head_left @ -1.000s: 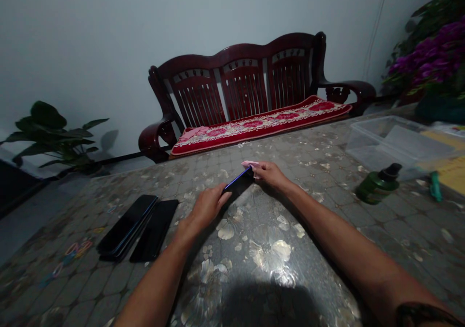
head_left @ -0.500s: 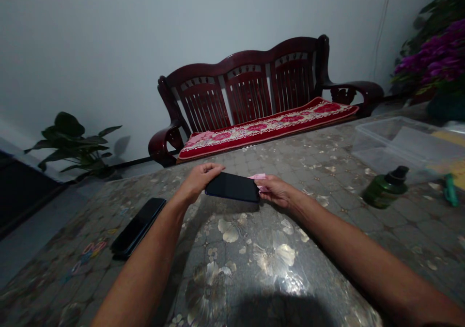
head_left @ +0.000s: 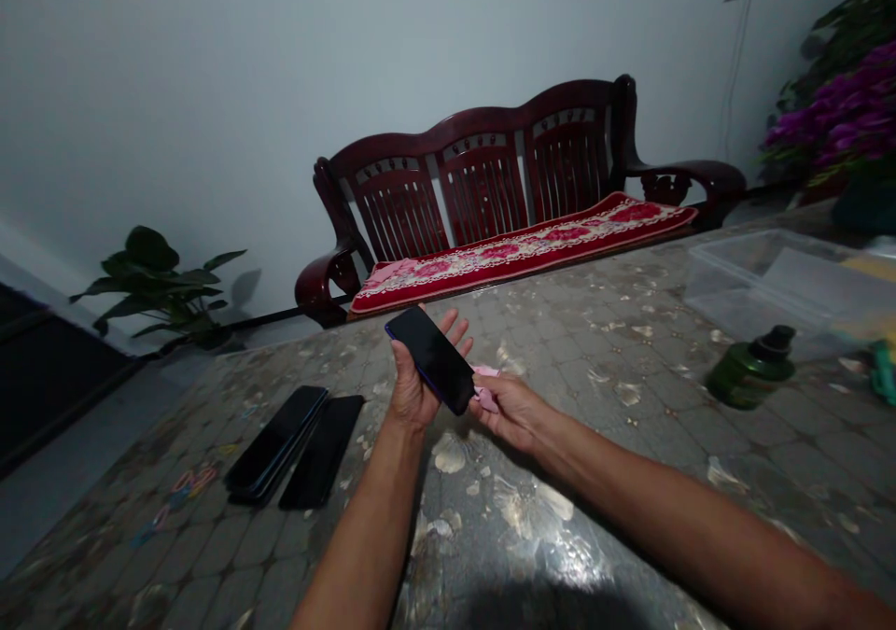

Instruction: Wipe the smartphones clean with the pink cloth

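Observation:
A dark smartphone (head_left: 435, 361) with a black screen lies tilted across the palm of my left hand (head_left: 413, 395). The left thumb rests along its near edge, while the other fingers stretch out behind it. At the phone's lower right corner, my right hand (head_left: 516, 412) is closed on a bunched pink cloth (head_left: 486, 399), its fingertips touching the phone's end. To the left of my forearm are stacked dark phones (head_left: 274, 443) on the table. Beside that stack lies another flat black phone (head_left: 322, 453).
The patterned table (head_left: 588, 537) carries a green spray bottle (head_left: 749, 371) and a clear plastic box (head_left: 742, 289) at right. Colourful scissors-like shapes (head_left: 192, 483) show at left. A wooden bench (head_left: 483, 168) stands beyond the table; a plant (head_left: 158, 280) is at far left.
The phone has turned from lying crosswise to slanting. My left hand has shifted from gripping its far end to supporting it from beneath. The flat black phone beside the stack has come into sight.

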The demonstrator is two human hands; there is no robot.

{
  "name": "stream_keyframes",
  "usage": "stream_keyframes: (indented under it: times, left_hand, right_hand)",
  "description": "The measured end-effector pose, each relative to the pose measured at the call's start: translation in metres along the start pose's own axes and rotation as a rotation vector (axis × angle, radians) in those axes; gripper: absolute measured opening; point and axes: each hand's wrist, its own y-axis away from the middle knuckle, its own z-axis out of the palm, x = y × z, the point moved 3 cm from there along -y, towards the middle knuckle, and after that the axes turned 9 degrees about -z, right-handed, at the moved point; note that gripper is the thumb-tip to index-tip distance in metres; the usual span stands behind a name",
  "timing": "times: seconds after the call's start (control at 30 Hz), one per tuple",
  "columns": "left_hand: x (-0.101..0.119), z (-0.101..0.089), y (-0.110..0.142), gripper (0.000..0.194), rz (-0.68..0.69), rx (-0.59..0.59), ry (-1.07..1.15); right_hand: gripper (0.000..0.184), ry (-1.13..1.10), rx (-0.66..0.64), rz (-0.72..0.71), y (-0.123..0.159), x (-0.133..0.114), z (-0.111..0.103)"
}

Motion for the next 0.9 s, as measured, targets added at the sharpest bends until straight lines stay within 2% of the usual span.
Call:
stream_keyframes:
  times: [0.1, 0.17, 0.23, 0.3, 0.4, 0.5, 0.6, 0.7, 0.8, 0.9]
  left_hand:
    - [-0.003, -0.005, -0.003, 0.073, 0.008, 0.121, 0.07]
    - [0.0, -0.013, -0.004, 0.068, 0.008, 0.204, 0.133]
    - [0.002, -0.022, -0.005, 0.067, -0.001, 0.252, 0.202]
    - [-0.001, -0.03, -0.005, 0.068, -0.046, 0.267, 0.265]
    - [-0.012, -0.034, -0.006, 0.068, -0.14, 0.273, 0.346]
    - [-0.021, -0.033, -0.007, 0.07, -0.171, 0.249, 0.401]
    - [-0.026, -0.032, -0.006, 0.073, -0.177, 0.208, 0.406]
    - [-0.03, -0.03, -0.004, 0.073, -0.232, 0.155, 0.394]
    - [-0.036, -0.024, -0.003, 0.075, -0.3, 0.117, 0.383]
    - [-0.039, -0.016, -0.004, 0.076, -0.277, 0.114, 0.378]
  right_hand:
    - [0.018, 0.163, 0.006, -0.008, 0.007, -0.002, -0.003]
    - [0.023, 0.292, 0.004, -0.067, 0.008, -0.01, -0.008]
    - [0.026, 0.469, 0.035, -0.273, 0.008, -0.024, -0.014]
    - [0.026, 0.749, 0.005, -0.603, 0.013, -0.039, -0.013]
    - [0.036, 1.202, -0.288, -1.059, 0.027, -0.04, 0.0]
    - [0.042, 1.524, -0.555, -1.289, 0.039, -0.022, 0.009]
    - [0.039, 1.726, -0.628, -1.386, 0.041, -0.006, 0.013]
    - [0.038, 1.814, -0.638, -1.426, 0.034, -0.003, 0.02]
    - [0.036, 1.858, -0.612, -1.382, 0.021, -0.01, 0.036]
    - [0.035, 1.896, -0.562, -1.315, 0.008, -0.019, 0.054]
